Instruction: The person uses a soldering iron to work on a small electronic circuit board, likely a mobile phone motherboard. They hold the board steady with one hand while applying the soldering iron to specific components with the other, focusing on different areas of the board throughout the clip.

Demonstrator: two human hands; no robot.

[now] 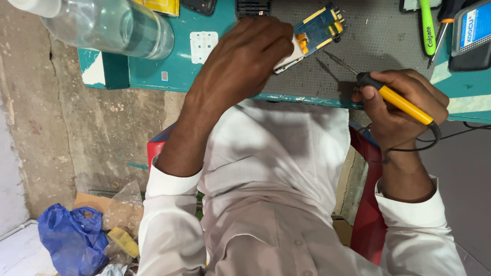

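Fingers [266, 38] of the left hand [240, 61] are curled tight around 1 small circuit board [319, 28], blue with yellow patches and a pale edge, which sticks out past the knuckles toward the upper right and is held tilted above the grey mat [378, 36]. The right hand [404, 102] is closed in a pen-like hold on 1 soldering iron [396, 99] with a yellow body and black collar; its thin metal tip [340, 62] points up and left, near the board but apart from it, just over the mat. A black cord [409, 148] runs from the iron's rear end and loops down over the right wrist.

In the head view, both forearms reach from white rolled sleeves [163, 194] toward the teal table [169, 71], whose front edge is chipped. On the table's left end lies a clear plastic bottle [107, 25] on its side. Beside it on the teal surface sits a white keypad sheet [203, 46]. At the upper right lie a green tube [427, 25], a screwdriver with an orange collar [444, 25] and a dark box with a blue label [473, 33]. A red chair [365, 204] shows under the person's lap. On the floor at the lower left are a blue plastic bag [71, 237], crumpled clear wrapping [123, 209] and a piece of cardboard [89, 202].
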